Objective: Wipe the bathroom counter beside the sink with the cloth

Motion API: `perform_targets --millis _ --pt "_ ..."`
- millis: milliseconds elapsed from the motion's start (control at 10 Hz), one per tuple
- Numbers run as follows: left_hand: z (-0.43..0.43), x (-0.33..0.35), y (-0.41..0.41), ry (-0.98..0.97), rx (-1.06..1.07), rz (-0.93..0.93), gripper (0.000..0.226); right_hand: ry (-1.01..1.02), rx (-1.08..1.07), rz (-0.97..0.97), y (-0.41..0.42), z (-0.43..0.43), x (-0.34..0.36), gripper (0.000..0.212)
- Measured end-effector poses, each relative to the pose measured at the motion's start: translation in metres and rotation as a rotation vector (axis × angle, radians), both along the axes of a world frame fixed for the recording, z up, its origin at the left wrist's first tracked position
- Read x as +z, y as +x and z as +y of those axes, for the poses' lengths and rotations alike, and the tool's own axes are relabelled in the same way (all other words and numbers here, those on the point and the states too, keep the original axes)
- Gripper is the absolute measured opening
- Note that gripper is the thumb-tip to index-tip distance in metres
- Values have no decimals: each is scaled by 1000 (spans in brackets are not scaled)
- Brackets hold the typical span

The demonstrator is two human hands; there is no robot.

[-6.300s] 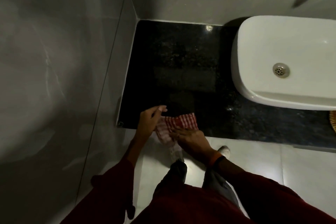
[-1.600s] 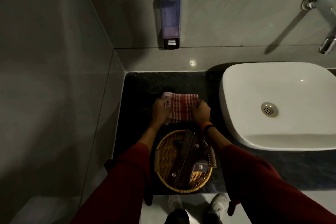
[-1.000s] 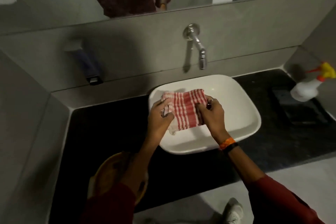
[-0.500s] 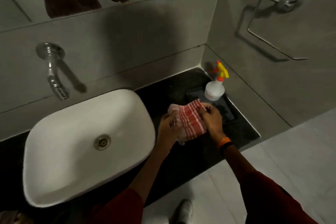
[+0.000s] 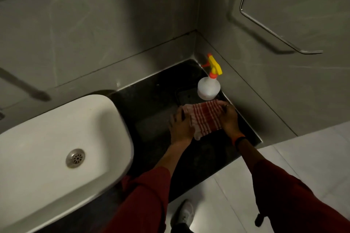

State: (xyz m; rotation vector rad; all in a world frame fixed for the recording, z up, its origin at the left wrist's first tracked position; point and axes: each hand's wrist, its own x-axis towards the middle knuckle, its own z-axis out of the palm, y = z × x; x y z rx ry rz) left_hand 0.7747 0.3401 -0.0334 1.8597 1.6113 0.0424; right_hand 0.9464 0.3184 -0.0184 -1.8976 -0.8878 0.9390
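The red-and-white striped cloth (image 5: 205, 117) is held between both hands over the black counter (image 5: 151, 108), to the right of the white sink (image 5: 56, 138); whether it touches the stone cannot be told. The left hand (image 5: 180, 126) grips its left edge, fingers curled over the fabric, and the right hand (image 5: 230, 119) clasps the right edge, an orange and black band (image 5: 239, 140) on that wrist. Just behind the cloth a white spray bottle (image 5: 208, 89) with a yellow trigger stands upright on a dark tray (image 5: 184, 94) in the corner. A metal towel ring (image 5: 269, 30) hangs on the right-hand wall. Dark red sleeves (image 5: 147, 195) cover both forearms.
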Motion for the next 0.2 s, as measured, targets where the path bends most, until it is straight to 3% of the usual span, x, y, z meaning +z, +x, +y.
perform_targets --millis 100,200 --pt "1 -13 -9 -25 -73 162 71 -70 76 -93 -6 0 -2 24" --pt "-3 -12 -19 149 -136 200 68 47 8 -97 -23 0 5 23"
